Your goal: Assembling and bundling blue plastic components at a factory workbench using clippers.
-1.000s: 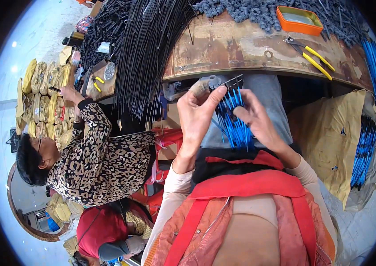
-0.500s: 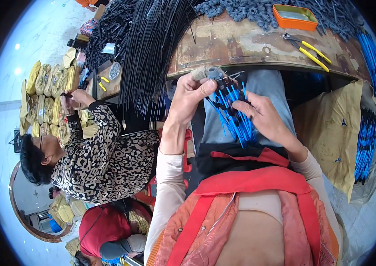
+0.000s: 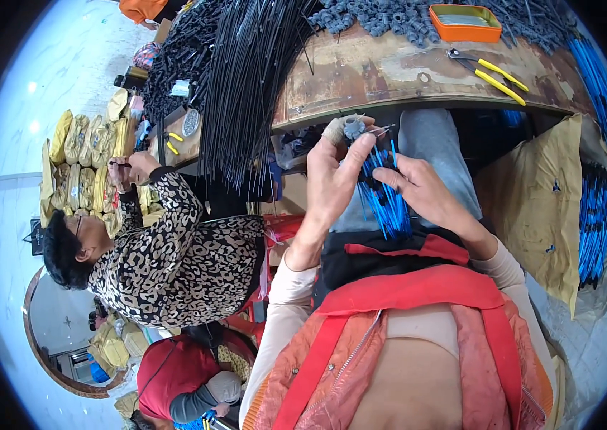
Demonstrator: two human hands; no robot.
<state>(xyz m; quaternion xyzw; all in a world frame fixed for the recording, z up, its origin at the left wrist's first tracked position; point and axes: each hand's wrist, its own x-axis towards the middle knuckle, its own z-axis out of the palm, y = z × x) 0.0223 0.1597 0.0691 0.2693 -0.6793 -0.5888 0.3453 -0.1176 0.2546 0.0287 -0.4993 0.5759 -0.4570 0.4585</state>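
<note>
Over my lap, my left hand (image 3: pixel 332 175) is closed on a small grey ribbed plastic fitting (image 3: pixel 353 129), with the thumb pressed close beside it. Beige wrapping covers one of that hand's fingertips. Thin rods or pins (image 3: pixel 384 130) stick out to the right of the fitting; whether they belong to it I cannot tell. My right hand (image 3: pixel 422 188) has its fingers and thumb around the upper part of a bundle of blue rods with black parts (image 3: pixel 389 211), whose lower ends point toward my waist. The two hands are close together, just below the table edge.
On the worn wooden table (image 3: pixel 361 72) lie yellow-handled pliers (image 3: pixel 490 75), an orange tin (image 3: pixel 465 32), piled grey fittings (image 3: pixel 382 18) and long black rods (image 3: pixel 246 86). A brown sack (image 3: pixel 533 208) with blue rods (image 3: pixel 596 222) stands at right. A co-worker in a patterned top (image 3: pixel 182 265) sits at left.
My left hand has shifted slightly right with the grey fitting, nearer my right hand. The view has moved a little. The right hand keeps its hold on the rods.
</note>
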